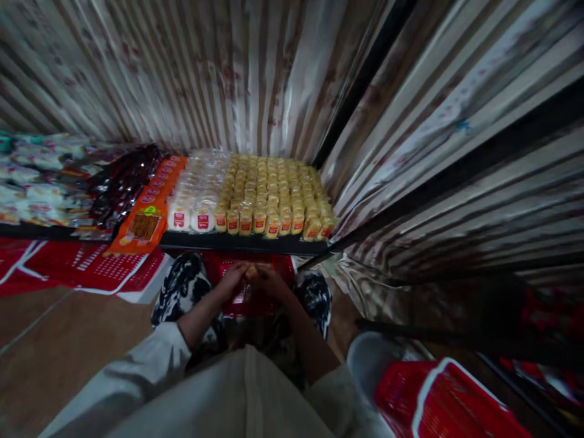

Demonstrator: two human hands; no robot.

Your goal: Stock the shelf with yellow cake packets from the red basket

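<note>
My left hand (232, 280) and my right hand (270, 281) meet low in front of me, between my knees. The fingers of both are closed around a small orange-brown item (251, 273), mostly covered by them; its kind cannot be made out. Beneath the hands is a red bag (237, 304) with white print. Just beyond them, a dark-edged shelf (246, 243) carries rows of small yellow wrapped packs (274, 194) with red labels. Left of these stand round white wrapped packs (194, 210).
An orange packet strip (148, 210) overhangs the shelf's edge. Dark glossy packets (123, 182) and white packets (41, 182) fill the left side. Red bags lie at left (104, 264) and lower right (451, 401). A dark slanting post (433, 176) and striped curtains (255, 73) enclose the right and back.
</note>
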